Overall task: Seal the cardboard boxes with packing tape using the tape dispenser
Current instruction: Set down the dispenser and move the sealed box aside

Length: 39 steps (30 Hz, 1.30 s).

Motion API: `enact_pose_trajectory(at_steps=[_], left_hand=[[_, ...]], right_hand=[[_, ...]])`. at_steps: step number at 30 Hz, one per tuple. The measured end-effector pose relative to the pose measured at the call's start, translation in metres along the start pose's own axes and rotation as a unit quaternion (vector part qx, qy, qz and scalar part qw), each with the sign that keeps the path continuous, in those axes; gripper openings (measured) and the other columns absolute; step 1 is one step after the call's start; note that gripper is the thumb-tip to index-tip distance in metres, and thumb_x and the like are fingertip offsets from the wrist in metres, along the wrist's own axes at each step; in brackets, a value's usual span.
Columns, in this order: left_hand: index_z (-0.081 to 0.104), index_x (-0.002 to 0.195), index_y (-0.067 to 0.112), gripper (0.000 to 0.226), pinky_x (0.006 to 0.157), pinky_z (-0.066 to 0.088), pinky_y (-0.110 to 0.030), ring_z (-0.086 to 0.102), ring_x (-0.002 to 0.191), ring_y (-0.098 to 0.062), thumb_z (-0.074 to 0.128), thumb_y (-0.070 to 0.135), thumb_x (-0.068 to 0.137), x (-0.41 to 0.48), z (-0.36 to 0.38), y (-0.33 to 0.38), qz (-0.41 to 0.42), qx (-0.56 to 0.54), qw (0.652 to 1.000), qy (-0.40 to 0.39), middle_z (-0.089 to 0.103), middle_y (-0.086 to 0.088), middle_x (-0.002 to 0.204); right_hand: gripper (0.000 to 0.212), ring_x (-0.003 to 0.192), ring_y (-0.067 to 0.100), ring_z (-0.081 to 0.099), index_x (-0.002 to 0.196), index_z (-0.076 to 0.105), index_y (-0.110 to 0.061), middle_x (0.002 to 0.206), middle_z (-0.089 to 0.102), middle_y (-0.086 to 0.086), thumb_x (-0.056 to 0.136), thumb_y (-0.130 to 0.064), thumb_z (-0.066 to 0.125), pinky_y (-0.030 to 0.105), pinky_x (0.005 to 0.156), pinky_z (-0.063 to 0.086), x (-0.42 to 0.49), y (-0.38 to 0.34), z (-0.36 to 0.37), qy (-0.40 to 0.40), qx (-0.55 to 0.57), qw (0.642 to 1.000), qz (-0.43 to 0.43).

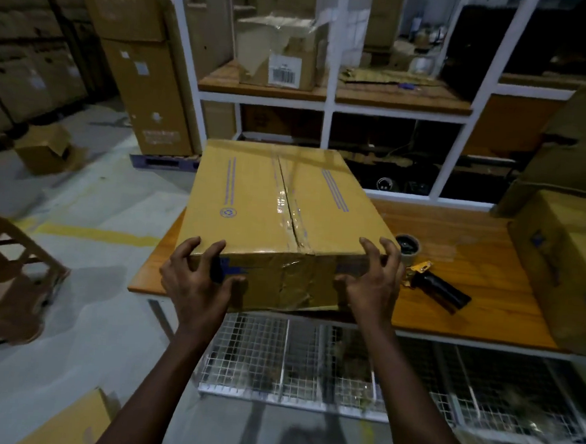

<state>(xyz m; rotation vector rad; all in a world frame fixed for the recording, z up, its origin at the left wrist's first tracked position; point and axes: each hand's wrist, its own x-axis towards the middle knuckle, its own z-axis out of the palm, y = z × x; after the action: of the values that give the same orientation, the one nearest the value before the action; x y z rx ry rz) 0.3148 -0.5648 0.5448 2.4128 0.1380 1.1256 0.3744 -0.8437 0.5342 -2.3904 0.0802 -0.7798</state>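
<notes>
A tan cardboard box [252, 198] with blue stripes sits on the left end of the wooden table [455, 231]. Clear tape runs along its top centre seam and down the near face. My left hand [195, 277] grips the box's near left corner, fingers curled over the top edge. My right hand [372, 281] grips the near right corner the same way. The tape dispenser [428, 281] lies on the table just right of my right hand, black handle pointing right, tape roll toward the box.
Another cardboard box [563, 266] stands at the table's right end. White shelving [329, 104] with boxes rises behind the table. A wire mesh rack [310, 360] sits under the table. Loose cartons [45, 148] lie on the floor at left.
</notes>
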Motion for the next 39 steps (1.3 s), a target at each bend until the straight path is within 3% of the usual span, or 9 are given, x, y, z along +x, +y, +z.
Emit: enact_pose_trajectory(at_steps=[5, 16, 22, 24, 26, 28, 31, 34, 39], left_hand=[[0.064, 0.124, 0.021, 0.069, 0.096, 0.022, -0.032, 0.044, 0.116, -0.039, 0.093, 0.026, 0.061, 0.013, 0.014, 0.089, 0.054, -0.035, 0.997, 0.034, 0.042, -0.014, 0.138], [0.062, 0.123, 0.026, 0.073, 0.089, 0.034, -0.041, 0.045, 0.110, -0.036, 0.093, 0.031, 0.057, 0.012, 0.106, 0.353, 0.143, -0.165, 0.975, 0.031, 0.042, -0.012, 0.137], [0.060, 0.127, 0.029, 0.062, 0.086, 0.031, -0.037, 0.043, 0.110, -0.036, 0.079, 0.047, 0.071, -0.013, 0.165, 0.519, 0.176, -0.229, 0.957, -0.018, 0.036, -0.008, 0.138], [0.055, 0.131, 0.032, 0.059, 0.089, 0.036, -0.039, 0.044, 0.113, -0.036, 0.075, 0.045, 0.077, -0.028, 0.189, 0.573, 0.173, -0.233, 0.953, -0.089, 0.034, -0.008, 0.139], [0.044, 0.140, 0.031, 0.064, 0.096, 0.043, -0.046, 0.040, 0.122, -0.039, 0.070, 0.033, 0.082, -0.054, 0.216, 0.610, 0.224, -0.214, 0.928, -0.207, 0.026, -0.008, 0.148], [0.021, 0.155, 0.026, 0.084, 0.102, 0.042, -0.051, 0.030, 0.132, -0.042, 0.068, 0.033, 0.085, -0.081, 0.240, 0.627, 0.297, -0.189, 0.870, -0.345, 0.009, -0.007, 0.159], [0.005, 0.157, 0.026, 0.098, 0.105, 0.039, -0.050, 0.024, 0.138, -0.041, 0.066, 0.046, 0.084, -0.088, 0.257, 0.629, 0.315, -0.195, 0.832, -0.412, -0.004, -0.002, 0.163], [0.003, 0.156, 0.031, 0.091, 0.111, 0.035, -0.050, 0.021, 0.144, -0.037, 0.049, 0.061, 0.083, -0.066, 0.263, 0.611, 0.313, -0.204, 0.833, -0.407, 0.000, -0.002, 0.163], [0.005, 0.158, 0.025, 0.090, 0.121, 0.012, -0.047, 0.012, 0.149, -0.031, 0.025, 0.070, 0.083, -0.016, 0.258, 0.537, 0.245, -0.167, 0.894, -0.338, 0.007, -0.011, 0.164]], right_hand=[[0.079, 0.127, 0.036, 0.036, 0.130, 0.053, -0.029, 0.144, 0.036, 0.004, 0.061, -0.015, 0.089, 0.055, 0.087, 0.050, 0.039, 0.041, -0.075, 0.081, 0.000, 0.997, -0.016], [0.082, 0.127, 0.035, 0.039, 0.130, 0.053, -0.032, 0.145, 0.035, 0.001, 0.058, -0.018, 0.091, 0.048, 0.082, 0.053, 0.112, 0.203, -0.308, 0.205, -0.096, 0.973, 0.032], [0.080, 0.134, 0.034, 0.035, 0.135, 0.047, -0.034, 0.151, 0.032, 0.001, 0.067, -0.013, 0.085, 0.052, 0.097, 0.045, 0.139, 0.311, -0.432, 0.273, -0.164, 0.944, 0.081], [0.071, 0.140, 0.035, 0.027, 0.139, 0.042, -0.037, 0.158, 0.025, 0.000, 0.080, -0.017, 0.076, 0.057, 0.103, 0.037, 0.149, 0.351, -0.454, 0.243, -0.192, 0.938, 0.159], [0.055, 0.147, 0.038, 0.011, 0.145, 0.036, -0.039, 0.163, 0.011, 0.000, 0.094, -0.033, 0.058, 0.066, 0.110, 0.022, 0.156, 0.388, -0.453, 0.106, -0.218, 0.943, 0.228], [0.055, 0.149, 0.039, -0.002, 0.152, 0.021, -0.037, 0.164, -0.007, 0.000, 0.100, -0.042, 0.040, 0.072, 0.111, 0.009, 0.156, 0.414, -0.437, -0.029, -0.226, 0.938, 0.259], [0.057, 0.148, 0.038, -0.012, 0.153, 0.010, -0.038, 0.163, -0.015, -0.004, 0.102, -0.044, 0.034, 0.073, 0.110, -0.001, 0.152, 0.411, -0.422, -0.020, -0.215, 0.927, 0.306], [0.053, 0.149, 0.038, -0.010, 0.151, 0.024, -0.037, 0.165, -0.001, -0.003, 0.100, -0.050, 0.031, 0.072, 0.110, -0.006, 0.163, 0.383, -0.418, 0.030, -0.217, 0.928, 0.303], [0.056, 0.150, 0.035, 0.002, 0.150, 0.030, -0.033, 0.163, 0.016, 0.004, 0.097, -0.048, 0.041, 0.066, 0.113, 0.002, 0.186, 0.317, -0.361, 0.049, -0.227, 0.957, 0.176]])
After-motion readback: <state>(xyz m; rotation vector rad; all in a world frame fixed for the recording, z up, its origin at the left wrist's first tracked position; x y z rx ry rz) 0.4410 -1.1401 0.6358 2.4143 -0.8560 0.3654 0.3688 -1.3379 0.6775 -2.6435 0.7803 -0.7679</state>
